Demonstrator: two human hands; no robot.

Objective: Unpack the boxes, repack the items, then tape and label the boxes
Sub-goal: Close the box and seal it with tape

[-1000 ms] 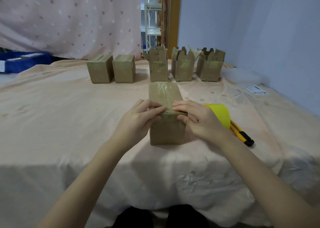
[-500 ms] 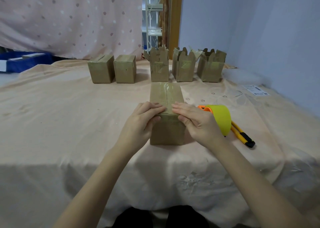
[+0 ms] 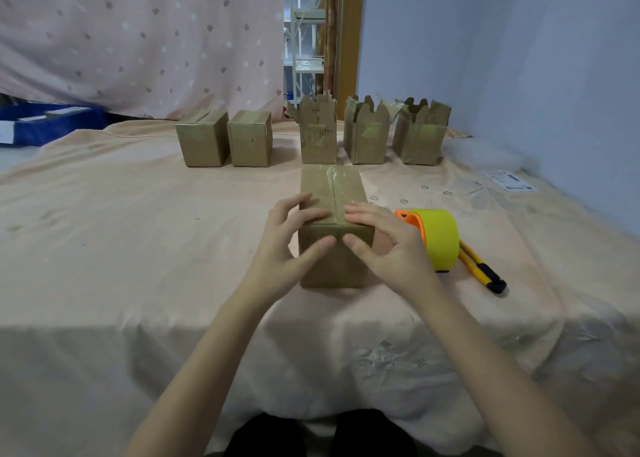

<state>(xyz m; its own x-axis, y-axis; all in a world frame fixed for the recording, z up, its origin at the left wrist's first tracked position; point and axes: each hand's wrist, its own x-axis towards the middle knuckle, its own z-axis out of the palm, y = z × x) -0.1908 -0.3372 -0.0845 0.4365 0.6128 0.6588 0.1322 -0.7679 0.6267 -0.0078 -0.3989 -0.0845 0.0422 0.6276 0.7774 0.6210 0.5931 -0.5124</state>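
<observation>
A closed brown cardboard box (image 3: 330, 189) with clear tape along its top seam stands in front of me on the cloth-covered table (image 3: 138, 234). My left hand (image 3: 291, 238) lies on its near top edge, fingers on top and thumb down the front face. My right hand (image 3: 384, 241) mirrors it on the right side of the seam, thumb pressing the front face. Both hands have straight, spread fingers pressing the tape flat. A yellow tape roll on an orange dispenser (image 3: 438, 238) sits just right of my right hand.
A yellow and black utility knife (image 3: 481, 271) lies right of the tape. Two shut boxes (image 3: 202, 139) (image 3: 250, 138) and three open boxes (image 3: 318, 134) (image 3: 367, 134) (image 3: 420, 132) line the far edge. A label sheet (image 3: 510, 181) lies at far right. A blue bin (image 3: 52, 124) is at left.
Both hands have uncurled; their fingers slid apart along the box's near top edge and the thumbs dropped onto the front face. The box has not moved.
</observation>
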